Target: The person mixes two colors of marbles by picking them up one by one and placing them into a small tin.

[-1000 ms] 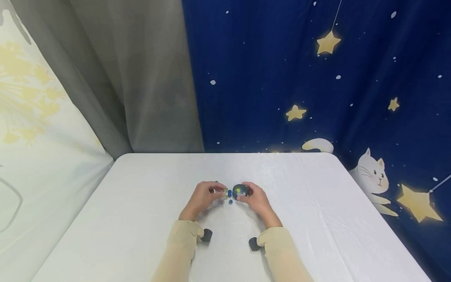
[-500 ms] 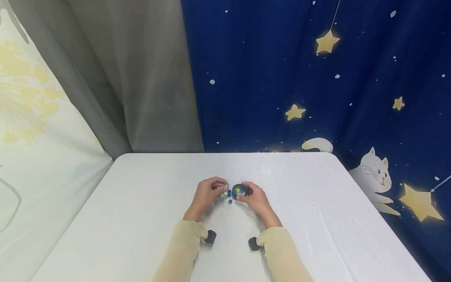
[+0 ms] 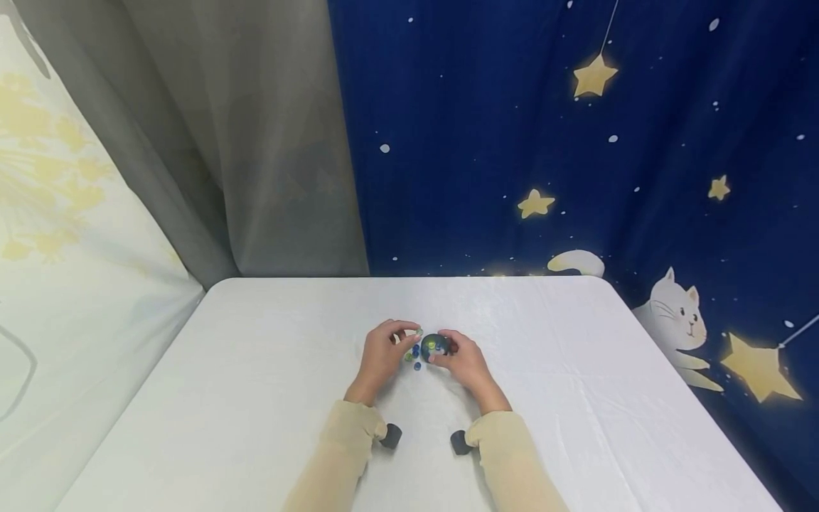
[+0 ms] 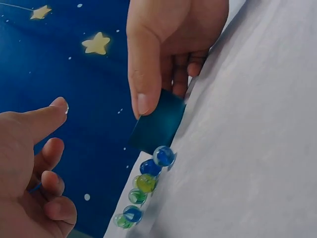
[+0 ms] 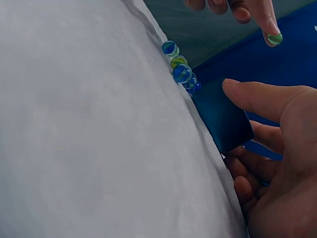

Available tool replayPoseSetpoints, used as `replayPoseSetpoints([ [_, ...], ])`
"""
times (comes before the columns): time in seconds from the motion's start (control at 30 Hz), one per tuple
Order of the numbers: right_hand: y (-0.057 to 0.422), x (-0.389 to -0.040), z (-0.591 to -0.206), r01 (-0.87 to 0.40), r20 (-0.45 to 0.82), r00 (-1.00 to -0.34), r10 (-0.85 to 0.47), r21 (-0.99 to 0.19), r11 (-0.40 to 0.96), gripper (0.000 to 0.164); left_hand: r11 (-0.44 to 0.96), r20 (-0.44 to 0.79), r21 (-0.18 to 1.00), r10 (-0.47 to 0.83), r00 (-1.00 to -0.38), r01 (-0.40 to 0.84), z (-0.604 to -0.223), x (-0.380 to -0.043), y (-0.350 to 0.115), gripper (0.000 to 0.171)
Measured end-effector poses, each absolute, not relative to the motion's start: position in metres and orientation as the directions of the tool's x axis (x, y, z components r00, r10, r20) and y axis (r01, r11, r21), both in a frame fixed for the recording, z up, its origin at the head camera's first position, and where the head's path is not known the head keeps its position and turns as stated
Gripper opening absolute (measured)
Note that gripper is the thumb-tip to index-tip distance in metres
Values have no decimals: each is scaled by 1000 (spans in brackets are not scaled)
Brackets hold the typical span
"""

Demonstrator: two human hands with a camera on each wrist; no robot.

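Between thumb and finger, my left hand [image 3: 382,353] pinches a green marble [image 5: 275,39], raised above the table just left of a small dark teal cup [image 4: 161,124]. My right hand [image 3: 469,364] grips that cup by its side, thumb on the near wall, and the cup stands upright on the cloth. Inside it, yellow-green and blue marbles show in the head view. Several loose glass marbles, among them a clear-and-blue marble [image 4: 163,156] and a yellow-green marble [image 4: 146,183], lie on the cloth beside the cup, below the left hand.
A white cloth covers the table [image 3: 243,398], whose far edge meets a grey curtain [image 3: 281,142] and a blue starry curtain [image 3: 473,128]. Black wrist cameras sit on both sleeves, low over the cloth.
My left hand has picked up the green marble from among the loose ones and carried it up and rightward toward the cup. The right hand and cup have stayed in place.
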State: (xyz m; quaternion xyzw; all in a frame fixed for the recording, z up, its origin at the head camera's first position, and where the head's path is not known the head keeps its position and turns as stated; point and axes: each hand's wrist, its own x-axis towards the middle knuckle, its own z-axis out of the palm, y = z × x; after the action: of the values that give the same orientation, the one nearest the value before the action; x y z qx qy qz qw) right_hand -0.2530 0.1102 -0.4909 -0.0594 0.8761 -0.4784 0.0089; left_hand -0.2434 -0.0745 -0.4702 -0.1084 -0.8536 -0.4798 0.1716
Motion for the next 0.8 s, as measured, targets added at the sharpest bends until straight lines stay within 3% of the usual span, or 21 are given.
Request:
replayPoseSetpoints([
  [0.8, 115, -245, -489, -116, 53, -990, -132, -838, 533, 56, 503, 446, 779, -26, -894, 374, -474, -234, -63, 17],
])
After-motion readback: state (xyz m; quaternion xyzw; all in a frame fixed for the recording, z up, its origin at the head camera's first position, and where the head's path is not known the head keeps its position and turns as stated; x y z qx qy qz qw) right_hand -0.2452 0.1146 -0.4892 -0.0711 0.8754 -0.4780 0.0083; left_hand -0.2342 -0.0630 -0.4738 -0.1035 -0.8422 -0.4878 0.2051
